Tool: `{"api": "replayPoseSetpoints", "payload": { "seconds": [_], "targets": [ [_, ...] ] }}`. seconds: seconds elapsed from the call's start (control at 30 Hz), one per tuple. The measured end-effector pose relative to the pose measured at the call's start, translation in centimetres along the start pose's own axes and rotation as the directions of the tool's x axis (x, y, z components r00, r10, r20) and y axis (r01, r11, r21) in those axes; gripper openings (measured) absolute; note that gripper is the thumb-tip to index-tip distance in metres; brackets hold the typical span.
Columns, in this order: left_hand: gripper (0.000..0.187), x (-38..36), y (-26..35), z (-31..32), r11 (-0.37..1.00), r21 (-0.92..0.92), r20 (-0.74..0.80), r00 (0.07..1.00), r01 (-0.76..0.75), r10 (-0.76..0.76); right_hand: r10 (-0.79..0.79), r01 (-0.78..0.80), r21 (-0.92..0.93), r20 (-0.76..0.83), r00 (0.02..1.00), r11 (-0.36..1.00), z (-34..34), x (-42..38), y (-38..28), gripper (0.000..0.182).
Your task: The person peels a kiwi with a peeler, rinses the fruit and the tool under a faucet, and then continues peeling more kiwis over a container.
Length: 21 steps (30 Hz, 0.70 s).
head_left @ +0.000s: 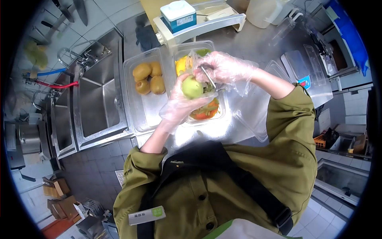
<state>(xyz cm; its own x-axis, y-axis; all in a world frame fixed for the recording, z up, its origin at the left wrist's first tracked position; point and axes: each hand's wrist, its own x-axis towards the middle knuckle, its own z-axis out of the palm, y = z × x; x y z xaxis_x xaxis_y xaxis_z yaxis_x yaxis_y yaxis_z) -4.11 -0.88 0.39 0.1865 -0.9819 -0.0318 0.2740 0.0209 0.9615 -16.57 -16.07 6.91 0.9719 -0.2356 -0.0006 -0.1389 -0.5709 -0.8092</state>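
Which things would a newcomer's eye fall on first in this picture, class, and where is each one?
Probably the round green fruit near the middle, in the left hand, with the right hand holding a metal tool beside it; both hands wear clear gloves. Next, the four brown kiwis in the clear tub just left of the hands. Then the bright red hose by the sinks, far left.

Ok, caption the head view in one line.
Gloved left hand holds round green fruit, gloved right hand a slim metal tool, beside fuzzy brown kiwis in a clear plastic tray.
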Motion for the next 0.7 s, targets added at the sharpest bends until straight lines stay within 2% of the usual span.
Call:
{"api": "replayPoseSetpoints", "payload": {
  "seconds": [0.03,0.07,0.17,0.27,0.4,0.47,0.57,0.63,0.67,0.7],
  "targets": [
    [0.056,0.2,0.0,0.5,0.978,0.180,-0.031,0.993,-0.108,0.116,0.044,-0.043,-0.094,0.013,0.999,0.995,0.0,-0.1,-1.2,0.022],
    [0.054,0.5,-0.6,0.2,0.936,0.329,-0.091,0.983,-0.124,0.162,0.000,-0.001,-0.111,-0.005,1.000,0.994,0.0,-0.3,-1.6,0.017],
    [0.049,-0.2,1.2,0.7,0.792,0.604,-0.148,0.965,-0.086,0.217,-0.094,0.073,-0.199,-0.100,0.991,0.977,0.3,-0.3,-1.0,0.014],
    [0.047,0.0,0.3,0.1,0.630,0.742,-0.089,0.897,-0.230,0.433,-0.169,0.039,-0.547,-0.189,0.967,0.836,0.1,0.0,-0.1,0.012],
    [0.048,-0.2,1.0,-0.7,0.484,0.805,0.068,0.864,-0.342,0.498,-0.130,0.052,-0.731,-0.051,0.990,0.680,0.7,0.8,-1.8,0.013],
    [0.050,-0.1,1.2,-1.0,0.409,0.840,0.131,0.864,-0.358,0.486,-0.201,0.104,-0.779,-0.029,0.979,0.618,0.8,1.0,-2.8,0.014],
    [0.049,-0.1,1.7,-0.4,0.547,0.787,0.035,0.905,-0.287,0.425,-0.270,0.150,-0.837,0.003,0.963,0.526,0.9,1.2,-3.3,0.015],
    [0.049,0.0,1.9,-0.2,0.672,0.711,-0.005,0.953,-0.210,0.303,-0.309,0.167,-0.868,0.016,0.951,0.468,1.0,1.4,-3.7,0.015],
    [0.049,-0.1,1.9,-0.2,0.727,0.667,-0.021,0.971,-0.164,0.237,-0.315,0.170,-0.865,0.015,0.949,0.471,1.2,1.6,-3.7,0.015],
    [0.048,-0.2,1.8,-0.3,0.727,0.670,-0.023,0.975,-0.149,0.220,-0.320,0.173,-0.863,0.014,0.947,0.474,1.3,1.7,-3.6,0.015]
  ]
}}
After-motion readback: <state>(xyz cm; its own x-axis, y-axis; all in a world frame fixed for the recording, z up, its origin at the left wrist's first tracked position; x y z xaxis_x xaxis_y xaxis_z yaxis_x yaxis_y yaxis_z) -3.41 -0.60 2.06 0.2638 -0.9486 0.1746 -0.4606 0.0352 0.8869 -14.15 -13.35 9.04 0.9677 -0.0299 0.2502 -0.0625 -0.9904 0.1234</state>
